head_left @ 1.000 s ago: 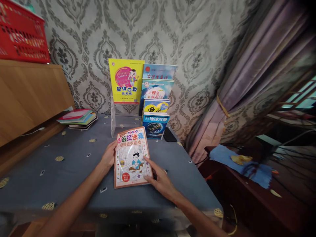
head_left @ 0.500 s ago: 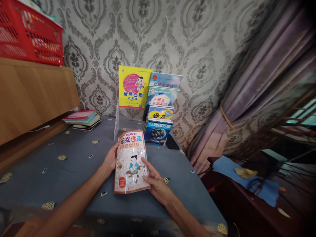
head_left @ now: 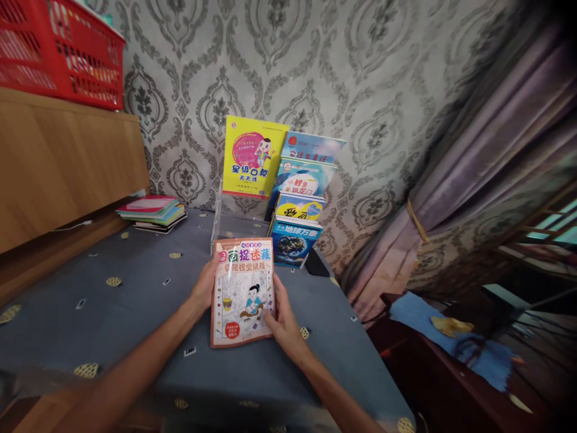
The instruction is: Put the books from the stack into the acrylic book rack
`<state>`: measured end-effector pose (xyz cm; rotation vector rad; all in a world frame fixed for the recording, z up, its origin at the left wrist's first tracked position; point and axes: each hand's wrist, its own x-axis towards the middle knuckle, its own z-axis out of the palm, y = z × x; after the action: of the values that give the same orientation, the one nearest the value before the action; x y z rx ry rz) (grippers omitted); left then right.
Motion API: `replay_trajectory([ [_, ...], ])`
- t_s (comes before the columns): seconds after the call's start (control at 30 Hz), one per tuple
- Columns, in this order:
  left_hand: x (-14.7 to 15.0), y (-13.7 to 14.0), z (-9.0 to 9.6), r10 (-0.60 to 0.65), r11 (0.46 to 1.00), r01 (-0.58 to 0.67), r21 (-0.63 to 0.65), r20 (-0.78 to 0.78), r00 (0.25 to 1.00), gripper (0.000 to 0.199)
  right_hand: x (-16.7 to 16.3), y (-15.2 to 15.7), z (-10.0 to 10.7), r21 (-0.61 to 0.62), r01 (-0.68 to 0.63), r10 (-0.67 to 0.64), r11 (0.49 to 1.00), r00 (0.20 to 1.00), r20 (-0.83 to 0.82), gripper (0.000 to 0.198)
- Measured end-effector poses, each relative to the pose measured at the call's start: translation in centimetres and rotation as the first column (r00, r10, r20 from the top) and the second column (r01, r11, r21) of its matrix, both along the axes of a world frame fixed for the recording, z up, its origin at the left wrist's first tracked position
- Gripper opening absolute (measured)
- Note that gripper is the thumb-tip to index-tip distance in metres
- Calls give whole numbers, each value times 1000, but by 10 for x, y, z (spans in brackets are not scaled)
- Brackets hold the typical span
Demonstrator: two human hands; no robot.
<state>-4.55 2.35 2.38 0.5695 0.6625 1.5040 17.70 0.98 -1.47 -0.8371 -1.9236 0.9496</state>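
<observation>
Both hands hold an orange-bordered picture book (head_left: 241, 300) upright above the table, its cover facing me. My left hand (head_left: 206, 287) grips its left edge, the fingers partly hidden behind it. On the right edge, my right hand (head_left: 285, 322) has its thumb on the cover and fingers along the side. Behind the book stands a clear book stand (head_left: 217, 222). A yellow workbook (head_left: 255, 157) leans in its left upper part. The right side carries a stepped row of books, with a blue book with a globe (head_left: 295, 243) in front.
A stack of books and papers (head_left: 153, 210) lies at the table's back left, by a wooden cabinet (head_left: 67, 162) bearing a red basket (head_left: 85, 60). A black phone-like object (head_left: 318, 264) rests right of the stand. A purple curtain (head_left: 444, 174) hangs at the right.
The picture book has turned a little more upright and square to me. My right hand's fingers have shifted along its right edge. The view has shifted slightly.
</observation>
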Motion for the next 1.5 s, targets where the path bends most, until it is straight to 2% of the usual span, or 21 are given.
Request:
replay_trajectory([
  [0.13,3,-2,2,-50,999,49,19,32,998,60,-8,9,2,-61,36,-41,998,995,-87,80],
  [0.33,8,-9,10,-115,992,112,49,66,991,73,-20,16,14,-181,63,-106,982,965,-239,53],
  [0.43,10,-12,13,-133,989,126,82,75,988,76,-22,18,11,-234,66,-137,970,944,-301,49],
  [0.53,11,-13,14,-132,989,125,84,81,988,76,-19,20,4,-215,69,-131,974,949,-286,47],
  [0.73,7,-10,6,-83,995,82,50,19,996,67,-14,20,0,-241,-3,-74,971,947,-311,41],
  [0.9,0,-9,-3,41,999,-41,3,-94,995,49,-16,19,3,-264,-20,-72,964,940,-333,39],
  [1.0,0,-11,-2,32,999,-32,2,-112,993,42,-17,18,4,-314,-50,-77,948,922,-380,37],
  [1.1,3,-16,3,-10,1000,12,14,-121,993,46,-18,16,7,-368,-85,-89,926,897,-432,34],
  [1.37,12,-29,20,16,1000,-19,-12,-209,978,60,-23,1,30,-394,-234,-36,889,821,-569,35],
  [1.5,11,-27,28,77,996,-87,-24,-283,956,62,-18,2,34,-343,-238,-3,909,817,-576,33],
])
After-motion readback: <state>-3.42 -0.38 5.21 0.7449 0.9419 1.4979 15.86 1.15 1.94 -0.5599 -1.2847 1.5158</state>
